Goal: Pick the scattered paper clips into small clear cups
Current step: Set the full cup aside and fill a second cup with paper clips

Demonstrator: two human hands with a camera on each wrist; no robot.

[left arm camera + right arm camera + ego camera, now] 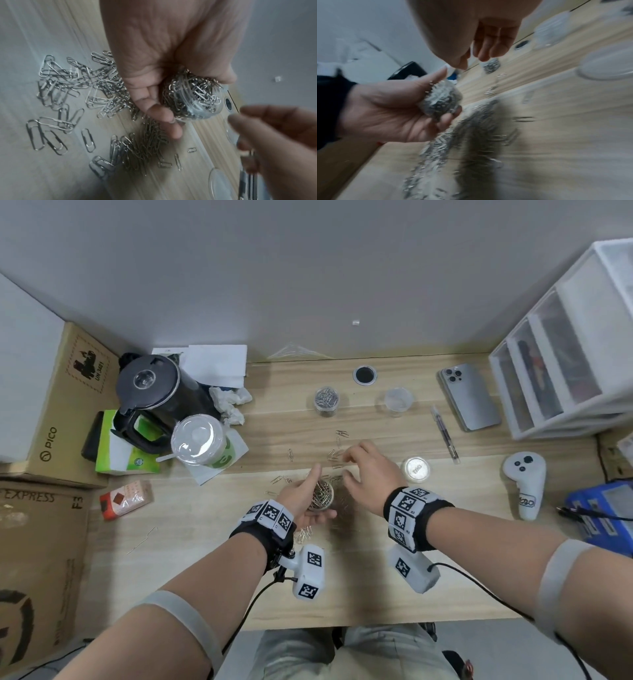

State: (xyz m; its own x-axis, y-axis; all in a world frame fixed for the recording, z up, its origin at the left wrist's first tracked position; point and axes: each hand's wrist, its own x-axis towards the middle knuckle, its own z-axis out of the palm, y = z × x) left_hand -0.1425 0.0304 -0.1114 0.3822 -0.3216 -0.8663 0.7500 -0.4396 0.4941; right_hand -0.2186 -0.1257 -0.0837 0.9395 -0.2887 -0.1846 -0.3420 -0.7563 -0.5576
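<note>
My left hand [301, 496] grips a small clear cup [322, 494] heaped with silver paper clips and holds it just above the desk; the left wrist view shows its fingers curled round the cup [193, 97]. Just right of that cup hovers my right hand [359, 470], fingers loosely curled and pointing down, with nothing visible between the fingertips [485, 56]. Loose paper clips [337, 448] lie scattered beyond both hands, and a denser pile [68, 88] sits under and beside the left hand. At the back stand a filled cup [327, 400] and an empty clear cup [397, 402].
A round clear lid [416, 469] lies right of my right hand, with a pen [445, 436], a phone [471, 395] and a white controller [525, 484] further right. A black kettle [154, 392], a lidded drink cup [200, 440] and cardboard boxes crowd the left. A drawer unit [561, 354] stands at the back right.
</note>
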